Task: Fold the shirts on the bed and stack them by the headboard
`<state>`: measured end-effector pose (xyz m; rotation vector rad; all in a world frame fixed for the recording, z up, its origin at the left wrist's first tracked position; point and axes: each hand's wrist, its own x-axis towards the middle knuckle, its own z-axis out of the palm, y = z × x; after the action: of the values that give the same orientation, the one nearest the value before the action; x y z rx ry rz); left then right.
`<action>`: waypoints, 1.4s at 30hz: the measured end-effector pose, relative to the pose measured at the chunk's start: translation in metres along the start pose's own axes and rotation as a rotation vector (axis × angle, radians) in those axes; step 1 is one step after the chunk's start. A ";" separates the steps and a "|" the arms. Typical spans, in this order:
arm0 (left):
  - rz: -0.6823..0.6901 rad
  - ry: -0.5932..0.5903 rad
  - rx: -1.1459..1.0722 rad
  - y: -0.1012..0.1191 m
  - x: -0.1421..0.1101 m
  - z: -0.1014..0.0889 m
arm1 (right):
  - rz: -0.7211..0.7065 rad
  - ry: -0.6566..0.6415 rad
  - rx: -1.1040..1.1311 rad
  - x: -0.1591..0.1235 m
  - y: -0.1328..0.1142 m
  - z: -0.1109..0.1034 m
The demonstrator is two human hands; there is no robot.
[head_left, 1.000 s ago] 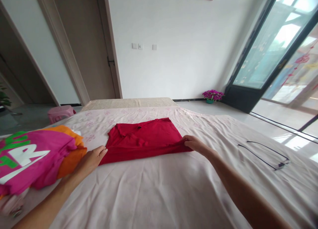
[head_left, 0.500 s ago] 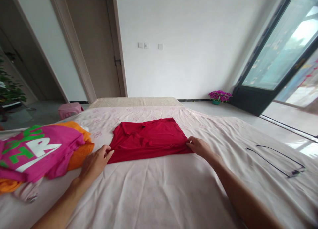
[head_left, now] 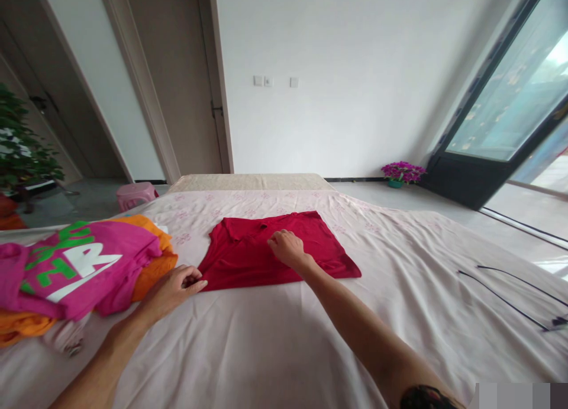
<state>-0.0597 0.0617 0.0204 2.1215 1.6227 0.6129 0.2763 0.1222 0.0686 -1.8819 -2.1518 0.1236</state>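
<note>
A red garment (head_left: pixel 328 243), seemingly a shirt, lies folded into a wide flat shape on the bed-like, cloth-covered surface. At its near left corner is my left hand (head_left: pixel 180 287), thumb and bent fingers closed on the edge of the fabric. My right hand (head_left: pixel 287 247) rests on the middle of the garment, palm down, its fingers loosely bent against the fabric with no cloth visibly gripped. The fingertips are partly hidden. The garment's near right corner lies loose on the sheet.
Left of the garment sits a heap of clothes with a magenta printed shirt (head_left: pixel 102 261) and orange cloth (head_left: pixel 153 273). Eyeglasses (head_left: pixel 510 299) lie on the pale sheet (head_left: pixel 399 267) at right. Beyond are a pink stool (head_left: pixel 136 195) and purple flowers (head_left: pixel 403 172).
My right hand has left the near right corner and moved left and inward onto the garment's middle. Wrinkles there look flatter. My left hand stays at the near left corner.
</note>
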 end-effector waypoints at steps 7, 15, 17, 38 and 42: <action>0.111 -0.083 0.011 -0.016 -0.002 -0.019 | -0.038 0.067 0.027 0.022 -0.031 0.034; 0.126 0.001 -0.016 -0.035 0.009 -0.009 | 0.060 0.158 0.418 0.030 -0.012 0.041; 0.121 0.064 -0.012 -0.033 0.013 -0.003 | 0.078 0.183 0.513 0.035 -0.005 0.043; 0.161 0.351 0.202 0.028 0.007 -0.014 | -0.148 0.132 0.059 0.009 -0.015 0.016; 0.348 0.207 0.178 0.051 0.013 0.021 | -0.371 0.076 0.063 -0.011 -0.033 0.027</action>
<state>-0.0043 0.0604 0.0333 2.5753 1.4649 0.8466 0.2389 0.1097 0.0486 -1.4006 -2.3685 0.0423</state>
